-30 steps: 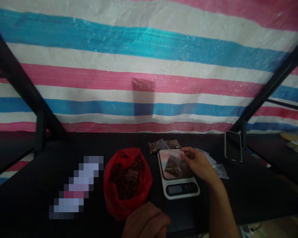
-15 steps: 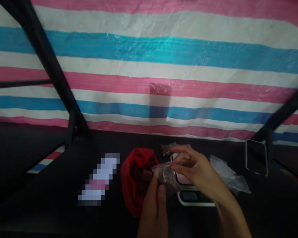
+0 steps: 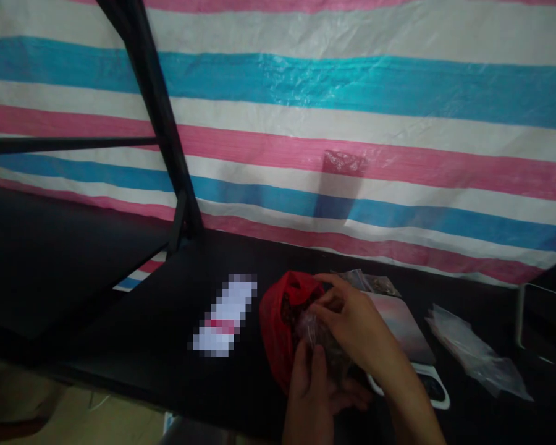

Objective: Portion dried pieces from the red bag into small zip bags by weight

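My left hand (image 3: 309,389) is closed around a small clear plastic bag (image 3: 311,329) with dark contents, low in the middle of the view. At the bag's upper edge, the fingertips of my right hand (image 3: 349,312) pinch the plastic. Both hands are over the right side of an open red plastic bag (image 3: 273,337), which has dark reddish-brown dried bits inside. Part of its mouth is hidden by my fingers. Just beyond my right wrist lies a digital scale (image 3: 405,324) with a silvery plate, partly covered by my forearm.
Small filled clear bags (image 3: 382,285) lie behind the scale. Flat clear bags (image 3: 479,355) rest to its right, near a phone (image 3: 544,321). A blurred-out white and pink item (image 3: 225,318) lies left on the black table (image 3: 157,337). A black metal post (image 3: 160,117) stands before striped sheeting.
The view has swung left, so things sit farther right in the picture. Both hands have brought the small clear bag from beside the scale to over the red bag.
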Available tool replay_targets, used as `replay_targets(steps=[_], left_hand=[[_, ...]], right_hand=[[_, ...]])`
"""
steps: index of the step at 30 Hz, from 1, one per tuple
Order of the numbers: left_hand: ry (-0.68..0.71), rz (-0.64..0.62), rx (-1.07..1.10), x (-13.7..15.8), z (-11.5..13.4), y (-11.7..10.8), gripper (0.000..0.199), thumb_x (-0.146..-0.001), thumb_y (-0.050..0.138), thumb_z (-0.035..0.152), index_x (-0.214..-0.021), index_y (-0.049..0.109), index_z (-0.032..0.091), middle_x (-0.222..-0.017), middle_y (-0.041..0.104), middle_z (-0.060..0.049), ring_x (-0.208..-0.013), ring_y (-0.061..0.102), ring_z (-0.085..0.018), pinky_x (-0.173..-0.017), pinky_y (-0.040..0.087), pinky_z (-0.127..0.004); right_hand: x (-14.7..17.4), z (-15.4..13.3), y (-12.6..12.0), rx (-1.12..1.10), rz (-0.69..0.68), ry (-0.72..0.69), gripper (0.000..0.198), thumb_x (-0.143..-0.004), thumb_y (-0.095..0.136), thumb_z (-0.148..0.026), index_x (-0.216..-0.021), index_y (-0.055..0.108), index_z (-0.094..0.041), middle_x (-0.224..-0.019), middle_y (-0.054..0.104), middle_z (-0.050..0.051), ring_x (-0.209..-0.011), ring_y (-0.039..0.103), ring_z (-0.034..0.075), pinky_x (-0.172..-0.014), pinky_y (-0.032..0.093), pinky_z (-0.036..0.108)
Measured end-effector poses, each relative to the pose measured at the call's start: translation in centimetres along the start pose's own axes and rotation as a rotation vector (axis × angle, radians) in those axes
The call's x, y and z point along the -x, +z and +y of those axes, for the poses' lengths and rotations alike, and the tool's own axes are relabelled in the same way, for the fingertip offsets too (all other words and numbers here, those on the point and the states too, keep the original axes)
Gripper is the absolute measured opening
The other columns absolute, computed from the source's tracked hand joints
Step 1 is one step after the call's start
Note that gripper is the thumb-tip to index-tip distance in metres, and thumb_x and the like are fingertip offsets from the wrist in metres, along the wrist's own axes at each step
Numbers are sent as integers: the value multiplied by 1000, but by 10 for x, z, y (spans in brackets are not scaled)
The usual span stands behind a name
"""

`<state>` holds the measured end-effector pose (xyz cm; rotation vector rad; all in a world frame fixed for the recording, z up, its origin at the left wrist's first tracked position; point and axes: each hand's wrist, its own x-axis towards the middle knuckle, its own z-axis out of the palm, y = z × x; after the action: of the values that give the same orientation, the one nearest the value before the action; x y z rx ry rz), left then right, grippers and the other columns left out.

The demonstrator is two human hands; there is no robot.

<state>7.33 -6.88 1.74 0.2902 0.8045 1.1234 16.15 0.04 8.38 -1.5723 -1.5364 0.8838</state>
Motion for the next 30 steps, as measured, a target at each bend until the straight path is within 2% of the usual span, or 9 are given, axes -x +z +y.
replay_targets(steps=[4,6,11,14,17,20,23,27,30], left_hand=[[-78,8,34,3,15,1,79,-109,50,34,-167,1,10,-68,76,-2,-53,77,-26,-59,62,-37],[-96,17,27,3,18,0,74,-111,42,31,-167,-2,11,-71,76,-2,-50,75,-25,-60,62,-38],[-82,26,-12,2,17,-4,77,-110,50,34,-169,3,19,-86,80,-6,-53,75,-20,-54,57,-28],[-80,28,-11,1,16,-8,78,-110,47,37,-170,1,17,-78,78,-4,-53,75,-20,-56,57,-27],[-92,-19,-63,1,15,-12,88,-108,50,49,-170,-2,13,-68,75,-2,-51,75,-23,-53,56,-28],[-88,-66,-127,-1,14,-16,96,-102,57,59,-170,5,13,-68,76,-3,-53,76,-24,-54,56,-28],[-79,-49,-134,-7,13,-17,91,-104,52,57,-170,7,14,-72,79,-5,-51,75,-23,-54,56,-29],[-80,59,-116,-13,16,-11,72,-109,38,48,-169,12,17,-79,81,-9,-40,69,-20,-44,49,-26],[-46,50,-116,-14,23,-10,72,-108,40,49,-168,17,17,-81,81,-9,-39,68,-19,-43,49,-26]], right_hand=[[-5,1,11,107,-16,-19,52,-85,69,-10,-134,72,-26,-84,80,0,-83,76,22,-78,53,32],[-6,1,14,172,-21,-17,52,-84,69,-10,-133,74,-27,-85,80,0,-85,76,23,-77,52,33],[-6,1,15,172,-63,4,53,-84,69,-10,-135,73,-25,-82,80,0,-78,76,22,-72,51,31],[-5,1,16,155,-59,-1,54,-83,69,-9,-135,73,-25,-82,80,-1,-77,76,21,-72,51,30],[-4,0,17,153,-57,6,56,-82,69,-6,-135,72,-24,-80,79,-1,-77,75,21,-72,51,30],[-4,-2,15,117,-62,20,55,-83,70,-6,-135,72,-23,-77,77,-2,-73,74,19,-70,50,29],[-3,-2,9,77,-61,38,51,-84,73,-9,-133,73,-23,-76,76,-3,-70,71,18,-66,49,28],[-1,-2,6,41,-71,33,45,-84,74,-9,-128,74,-21,-76,75,-3,-71,71,18,-67,50,28],[-1,0,7,0,-69,-6,43,-84,73,-8,-125,75,-21,-74,74,-4,-72,71,18,-69,50,28]])
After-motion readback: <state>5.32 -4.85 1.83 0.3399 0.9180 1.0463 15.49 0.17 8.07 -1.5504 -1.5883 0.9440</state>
